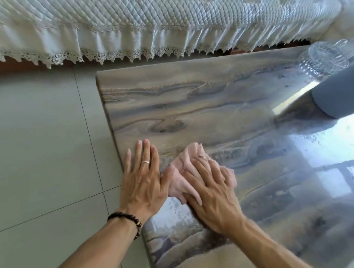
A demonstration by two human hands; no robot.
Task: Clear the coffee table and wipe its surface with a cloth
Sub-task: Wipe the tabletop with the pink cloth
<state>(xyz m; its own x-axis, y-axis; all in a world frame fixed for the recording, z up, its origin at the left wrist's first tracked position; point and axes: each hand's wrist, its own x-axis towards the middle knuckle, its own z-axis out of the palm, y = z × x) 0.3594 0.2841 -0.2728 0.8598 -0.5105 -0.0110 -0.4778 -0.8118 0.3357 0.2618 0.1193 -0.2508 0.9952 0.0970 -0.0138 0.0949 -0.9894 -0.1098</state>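
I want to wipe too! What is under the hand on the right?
A crumpled pink cloth lies under the right hand, which presses it onto the coffee table. Its edges stick out; its middle and the tabletop beneath are covered.

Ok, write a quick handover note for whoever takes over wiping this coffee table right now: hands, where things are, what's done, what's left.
Left hand: flat on the table by its left edge, holding nothing.
Right hand: fingers spread over the bunched pink cloth, pressing it onto the table beside the left hand.
Things: a glass dish and a grey cylinder sit at the table's far right.
Done: most of the visible top is cleared, and the cloth is at work on the near left part.
Left: take the dish and cylinder off, then wipe the rest.
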